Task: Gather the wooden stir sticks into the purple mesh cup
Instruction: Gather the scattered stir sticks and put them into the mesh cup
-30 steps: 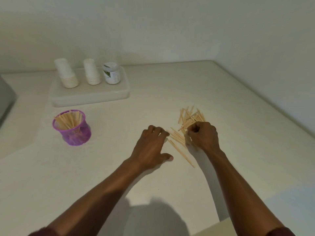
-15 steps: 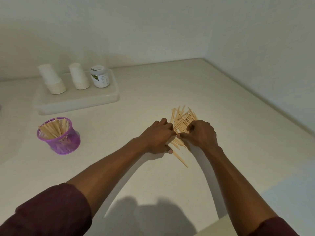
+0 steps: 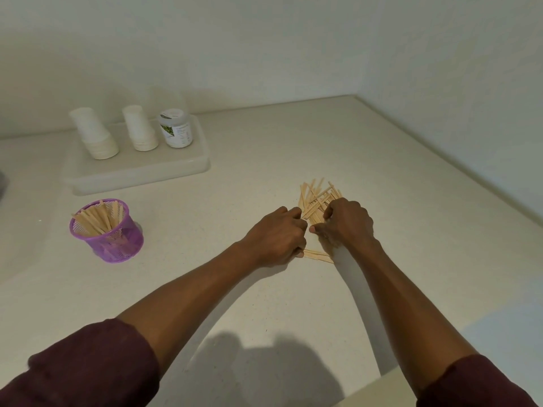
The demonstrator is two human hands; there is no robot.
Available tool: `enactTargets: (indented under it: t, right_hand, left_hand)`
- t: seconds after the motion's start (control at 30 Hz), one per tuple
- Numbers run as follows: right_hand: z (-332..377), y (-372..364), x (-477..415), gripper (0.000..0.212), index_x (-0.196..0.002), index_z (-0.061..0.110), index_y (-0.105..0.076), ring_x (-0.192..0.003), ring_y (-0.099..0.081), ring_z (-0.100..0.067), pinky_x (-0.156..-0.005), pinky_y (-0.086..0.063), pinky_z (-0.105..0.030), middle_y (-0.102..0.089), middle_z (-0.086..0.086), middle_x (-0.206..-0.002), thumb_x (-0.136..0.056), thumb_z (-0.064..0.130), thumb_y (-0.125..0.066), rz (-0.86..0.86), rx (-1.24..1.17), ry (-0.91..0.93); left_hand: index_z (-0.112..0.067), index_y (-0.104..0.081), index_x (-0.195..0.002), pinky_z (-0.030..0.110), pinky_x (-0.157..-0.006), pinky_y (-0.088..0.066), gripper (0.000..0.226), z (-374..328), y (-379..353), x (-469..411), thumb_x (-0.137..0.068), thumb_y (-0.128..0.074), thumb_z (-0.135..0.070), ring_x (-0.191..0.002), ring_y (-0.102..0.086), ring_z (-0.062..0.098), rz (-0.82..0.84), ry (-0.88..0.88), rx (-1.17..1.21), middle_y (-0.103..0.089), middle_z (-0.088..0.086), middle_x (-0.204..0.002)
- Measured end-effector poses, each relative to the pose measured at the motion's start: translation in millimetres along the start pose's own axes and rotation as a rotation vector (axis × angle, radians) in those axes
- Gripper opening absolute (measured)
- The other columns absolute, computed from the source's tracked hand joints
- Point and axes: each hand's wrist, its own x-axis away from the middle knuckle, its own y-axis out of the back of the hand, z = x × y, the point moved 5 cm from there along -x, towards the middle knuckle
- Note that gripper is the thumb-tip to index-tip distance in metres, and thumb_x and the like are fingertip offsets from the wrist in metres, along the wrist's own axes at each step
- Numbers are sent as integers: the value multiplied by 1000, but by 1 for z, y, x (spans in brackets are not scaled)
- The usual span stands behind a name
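Note:
A loose pile of wooden stir sticks point(image 3: 316, 198) lies on the pale counter, right of centre. My left hand point(image 3: 276, 236) presses against the pile's left side, fingers curled on sticks, with a few sticks point(image 3: 317, 255) poking out under it. My right hand point(image 3: 346, 224) curls over the pile's right side, gripping sticks. The two hands nearly touch, and the pile's near part is hidden beneath them. The purple mesh cup point(image 3: 117, 242) stands upright well to the left, holding several sticks.
A white tray point(image 3: 141, 171) at the back left carries two stacks of white cups point(image 3: 94, 133) and a small labelled jar point(image 3: 175, 128). Walls meet at the back right corner. The counter edge runs along the bottom right.
My left hand slid right to the pile and closed in beside my right hand. The scattered sticks are pushed into a tighter bunch between both hands.

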Motion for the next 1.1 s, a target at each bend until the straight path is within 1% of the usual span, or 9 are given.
enactTargets:
  t: [0.17, 0.33, 0.47, 0.57, 0.67, 0.83, 0.97, 1.03, 1.1]
  right_hand:
    - [7, -3, -3, 35, -93, 18, -74, -87, -72, -28, -68, -48, -30, -75, -5, -92, -73, 43, -88, -6, 23, 1]
    - [13, -2, 0, 17, -93, 16, -72, -86, -70, -31, -68, -46, -29, -72, -6, -92, -77, 22, -76, -58, 51, 31]
    - [8, -2, -2, 18, -90, 13, -72, -81, -68, -31, -67, -48, -30, -71, -6, -86, -76, 22, -76, -16, 23, 34]
    - [0, 1, -4, 15, -83, 12, -71, -71, -66, -28, -59, -47, -29, -69, -7, -79, -72, 22, -76, 14, -29, -2]
    - [-6, 6, -5, 16, -77, 11, -74, -67, -69, -25, -58, -52, -31, -71, -5, -72, -69, 22, -83, 63, -118, -50]
    - [-15, 18, -2, 19, -77, 5, -79, -63, -69, -22, -55, -46, -29, -75, -11, -73, -66, 18, -85, 93, -213, -97]
    - [-18, 28, 0, 30, -85, 3, -80, -73, -76, -28, -57, -51, -35, -77, -14, -80, -63, 23, -85, 90, -211, -100]
    - [-17, 34, 2, 30, -85, 6, -82, -74, -75, -27, -63, -59, -40, -76, -11, -78, -65, 27, -89, 128, -192, -98]
    - [-17, 38, 3, 30, -85, 8, -82, -77, -74, -24, -67, -60, -41, -76, -8, -81, -67, 28, -93, 180, -181, -100]
  left_hand:
    - [-15, -74, -70, 34, -64, -35, 17, -17, 1, 3, -87, -75, -18, -80, -53, 21, -16, -111, -233, -63, 1, -71]
    - [-13, -67, -65, 35, -62, -35, 23, -22, 1, 5, -86, -76, -10, -77, -54, 23, -73, -111, -287, -59, 3, -67]
    - [-15, -65, -62, 34, -64, -25, 27, -28, 1, 3, -84, -80, -11, -72, -52, 21, -52, -109, -337, -58, 2, -63]
    - [-14, -62, -62, 34, -64, -27, 29, -28, -2, 4, -85, -78, -7, -71, -50, 20, -56, -103, -359, -56, 1, -62]
    - [-13, -64, -65, 34, -62, -30, 25, -26, -3, 3, -87, -76, -7, -72, -53, 22, -66, -84, -340, -59, 3, -64]
    - [-14, -61, -65, 34, -59, -31, 24, -24, -6, -4, -84, -73, -6, -69, -50, 20, -50, -80, -327, -57, 2, -62]
    - [-15, -60, -66, 34, -59, -30, 24, -24, -6, -4, -88, -69, -10, -69, -32, 19, -45, -72, -337, -54, 0, -62]
    - [-15, -60, -66, 34, -59, -29, 23, -25, -6, -2, -88, -69, -11, -70, -31, 19, -34, -52, -328, -54, 0, -62]
    - [-15, -60, -66, 34, -59, -29, 22, -26, -4, 3, -86, -70, -14, -69, -33, 19, -25, -28, -310, -54, 1, -63]
